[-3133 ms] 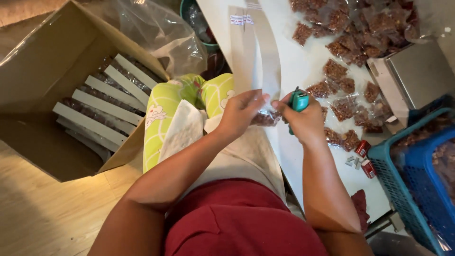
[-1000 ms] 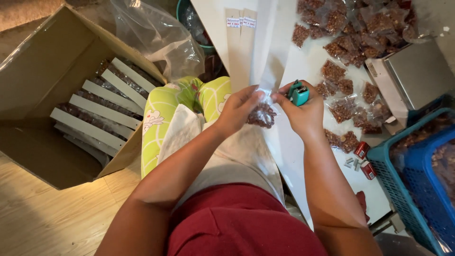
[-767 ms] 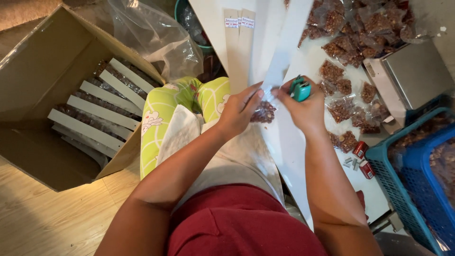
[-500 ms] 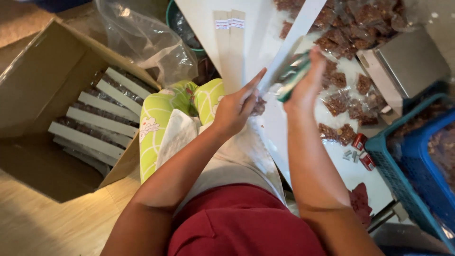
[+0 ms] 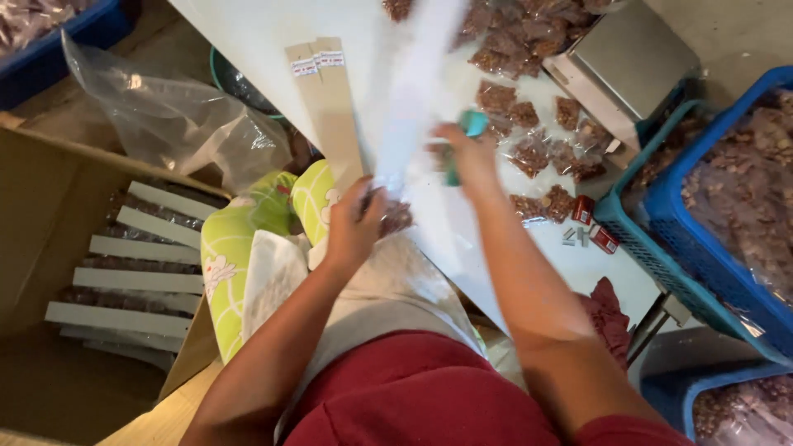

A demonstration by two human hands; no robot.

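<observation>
Left hand [image 5: 355, 227] pinches a bag [image 5: 395, 216] with its card strip [image 5: 413, 99], long axis away; right hand [image 5: 469, 155] closed on a green stapler [image 5: 462, 142].

Small packing workshop: weighing scale [image 5: 632, 62], snack packets [image 5: 529, 153], carton [image 5: 74, 281], crates [image 5: 710, 206].

hands [image 5: 355, 227]: 2 | blue baskets [image 5: 727, 206]: 2 | cardboard box [image 5: 49, 272]: 1 | scale [image 5: 632, 62]: 1

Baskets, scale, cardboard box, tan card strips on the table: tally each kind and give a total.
Blue baskets: 3
Metal scale: 1
Cardboard box: 1
Tan card strips: 2
Total: 7
</observation>
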